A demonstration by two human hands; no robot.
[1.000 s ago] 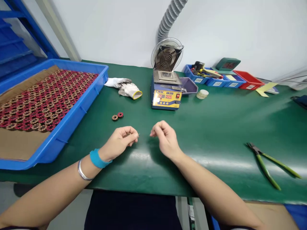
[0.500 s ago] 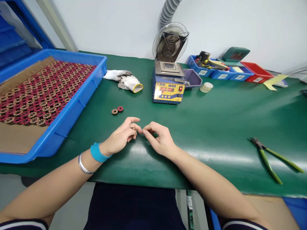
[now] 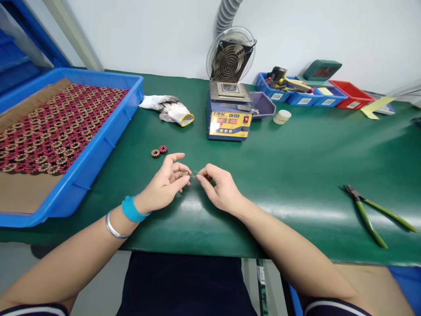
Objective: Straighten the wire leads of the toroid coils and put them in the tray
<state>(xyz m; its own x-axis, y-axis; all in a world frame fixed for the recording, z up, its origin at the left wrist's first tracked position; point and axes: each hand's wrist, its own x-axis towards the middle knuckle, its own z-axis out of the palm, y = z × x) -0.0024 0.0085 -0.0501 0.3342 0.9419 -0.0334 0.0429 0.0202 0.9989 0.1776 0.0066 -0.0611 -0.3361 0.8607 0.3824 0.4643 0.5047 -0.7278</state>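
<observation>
Left forefinger [image 3: 178,156] has lifted; centre frame, I see the left hand [image 3: 161,186] lightly pinching a coil [image 3: 185,173], its wires [image 3: 193,177] pointing right toward the right hand [image 3: 221,185], fingertips closed, apparently gripping one

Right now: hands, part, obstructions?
Left hand gripping small copper wound coil. Right hand pinching its thin wire. Green-handled metal pliers apart, at right.

A little tan and brown coil [image 3: 185,173] is tucked between the thumb and fingers of the left hand [image 3: 164,182], which hide part of it. Thin wires [image 3: 193,177] poke out sideways, a bit bent, reaching the pinched fingertips of the right hand [image 3: 219,185].
</observation>
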